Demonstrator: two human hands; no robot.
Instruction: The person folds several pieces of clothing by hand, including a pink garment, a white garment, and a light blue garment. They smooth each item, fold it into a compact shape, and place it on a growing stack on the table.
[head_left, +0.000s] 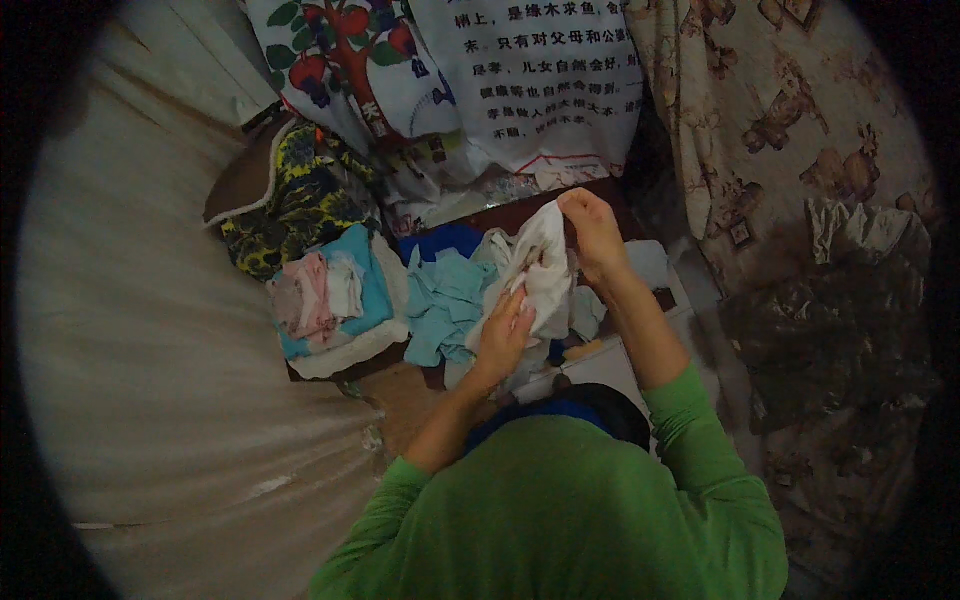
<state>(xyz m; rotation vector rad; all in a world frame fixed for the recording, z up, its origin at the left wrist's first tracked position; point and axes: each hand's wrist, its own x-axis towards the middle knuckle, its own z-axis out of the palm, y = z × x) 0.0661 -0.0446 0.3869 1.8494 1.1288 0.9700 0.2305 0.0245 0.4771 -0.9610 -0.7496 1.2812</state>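
A white cloth garment with a dark print hangs between my two hands. My right hand pinches its upper corner, raised above the pile. Lower down and to the left, my left hand lies against the garment, its fingers on the fabric; part of its grip is hidden. Under and beside it spreads a crumpled light-blue cloth. Further left is a stack of folded clothes, with a pink piece and a white piece on top of a turquoise one.
Behind the clothes hangs a white printed sheet bearing writing. A yellow-and-black patterned fabric item stands at the back left. Pale draped cloth fills the left side. At right are a patterned curtain and a dark plastic bag.
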